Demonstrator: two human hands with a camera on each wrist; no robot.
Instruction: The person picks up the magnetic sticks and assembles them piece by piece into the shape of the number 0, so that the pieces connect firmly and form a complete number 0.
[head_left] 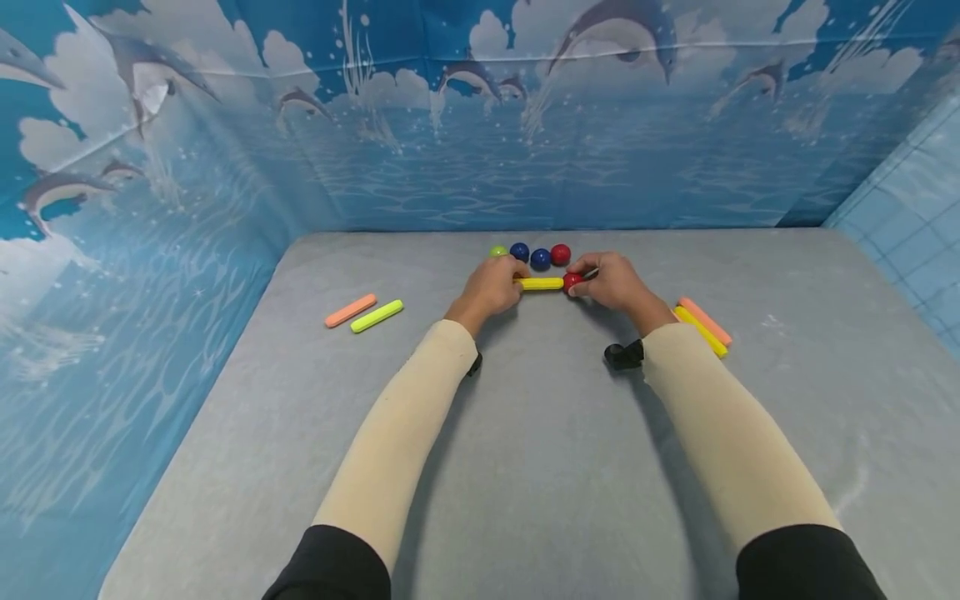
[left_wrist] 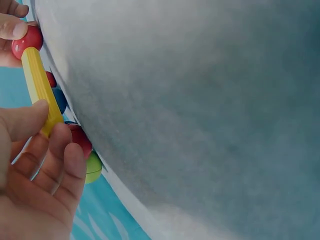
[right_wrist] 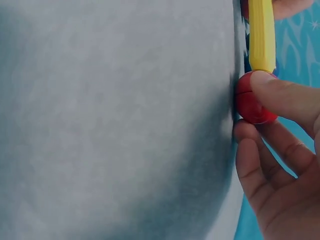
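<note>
Near the far edge of the grey table, my left hand [head_left: 489, 287] pinches a ridged yellow stick [head_left: 542, 284] between thumb and fingers. At the stick's right end, my right hand [head_left: 613, 282] holds a red ball [right_wrist: 255, 102] with thumb and fingertips; ball and stick touch. Just beyond the stick lie a green ball [head_left: 498, 250], two blue balls [head_left: 519, 252] and a second red ball [head_left: 560, 254]. Another red ball [left_wrist: 81, 140] shows beside my left fingers in the left wrist view, partly hidden; whether it touches the stick I cannot tell.
An orange stick [head_left: 351, 310] and a yellow-green stick [head_left: 377, 317] lie on the table's left side. By my right forearm are another orange stick [head_left: 707, 321] and a yellow stick [head_left: 701, 331], partly covered. A dolphin-print curtain [head_left: 480, 167] hangs behind the table [head_left: 540, 467].
</note>
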